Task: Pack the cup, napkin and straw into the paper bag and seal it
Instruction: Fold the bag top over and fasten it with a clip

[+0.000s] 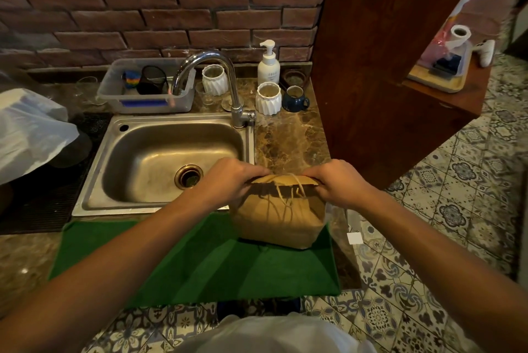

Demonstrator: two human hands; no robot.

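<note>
Brown paper bag [278,224] stood upright on green mat [177,261] at worktop [288,135] edge, just R of steel sink [160,158]. Both hands pinched its folded-over top: L hand [231,181] at L corner, R hand [340,182] at R corner, fingers curled round fold. Twine handles [291,195] hung down front.

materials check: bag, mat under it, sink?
Brown paper bag: looks like matte kraft paper, creased, with twine handles; both hands, left hand and right hand, pinch its folded top. Green mat under it: probably felt or short-pile fabric, dull and fuzzy, with no glare. Steel sink: brushed stainless steel by its look, grey with soft, streaky reflections.
</note>
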